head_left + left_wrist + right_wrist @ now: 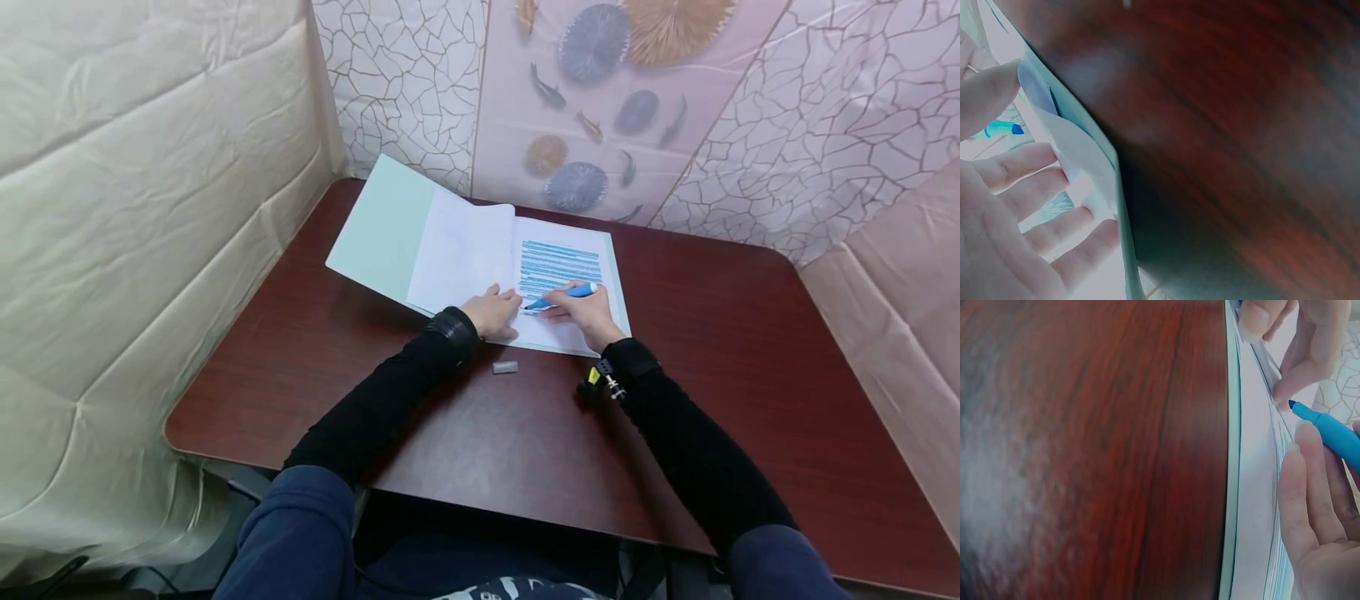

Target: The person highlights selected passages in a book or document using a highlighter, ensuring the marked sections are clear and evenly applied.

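In the head view a pale green folder [392, 218] lies spread on the table, with white pages inside. My right hand [588, 315] pinches a blue highlighter [581, 290], its dark tip down at the lower lines of the right page [562, 333]. Blue strokes cover most of the printed lines there. My left hand [493, 314] rests with fingers spread on the pages near the fold, at the lower edge. In the left wrist view a curled page edge [1079, 147] lies beside my fingers. The right wrist view shows the highlighter [1335, 434] tip close to the left fingertips.
A small grey-white piece [505, 367], cap-like, lies on the brown table [480, 433] in front of the folder. A black and yellow item [592, 382] is by my right wrist. Patterned cloth [405, 92] hangs behind the table, and beige cloth [150, 217] at the left.
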`<state>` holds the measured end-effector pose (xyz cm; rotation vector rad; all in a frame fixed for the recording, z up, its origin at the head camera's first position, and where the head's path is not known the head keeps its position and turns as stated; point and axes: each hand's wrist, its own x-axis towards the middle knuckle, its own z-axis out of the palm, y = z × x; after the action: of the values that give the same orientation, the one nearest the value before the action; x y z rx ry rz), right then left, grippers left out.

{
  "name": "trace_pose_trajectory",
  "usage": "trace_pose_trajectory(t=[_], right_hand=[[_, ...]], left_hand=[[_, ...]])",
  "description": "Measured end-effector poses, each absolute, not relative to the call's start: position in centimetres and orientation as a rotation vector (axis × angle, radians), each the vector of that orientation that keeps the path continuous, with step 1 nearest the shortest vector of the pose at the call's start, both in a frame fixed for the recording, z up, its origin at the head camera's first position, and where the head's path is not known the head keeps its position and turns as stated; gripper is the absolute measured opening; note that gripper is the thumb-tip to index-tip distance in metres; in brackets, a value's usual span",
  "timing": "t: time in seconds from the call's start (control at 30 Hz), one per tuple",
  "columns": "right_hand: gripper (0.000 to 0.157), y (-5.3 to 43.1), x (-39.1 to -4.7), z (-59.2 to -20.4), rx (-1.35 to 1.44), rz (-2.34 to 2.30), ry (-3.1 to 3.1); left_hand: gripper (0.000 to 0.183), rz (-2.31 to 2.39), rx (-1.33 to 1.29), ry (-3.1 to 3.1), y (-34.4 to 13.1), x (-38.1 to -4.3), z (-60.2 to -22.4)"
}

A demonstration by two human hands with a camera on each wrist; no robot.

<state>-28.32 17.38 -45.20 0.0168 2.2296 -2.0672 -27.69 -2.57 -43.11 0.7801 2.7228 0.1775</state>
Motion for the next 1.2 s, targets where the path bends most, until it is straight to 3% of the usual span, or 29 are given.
trace_pose_trajectory(t=[0.77,1.2], right_hand=[[0.018,16.7,-28.1,-45.9,-0.068,-2.047,2.215],[0.021,15.9,-28.0,-44.9,-0.002,-1.748,2.497]], left_hand=[[0.063,0.150,0.791,2.737,-2.5,-27.7,-43.3],[0.064,0.153,0.797,2.740,-2.6,-27.7,-43.3]])
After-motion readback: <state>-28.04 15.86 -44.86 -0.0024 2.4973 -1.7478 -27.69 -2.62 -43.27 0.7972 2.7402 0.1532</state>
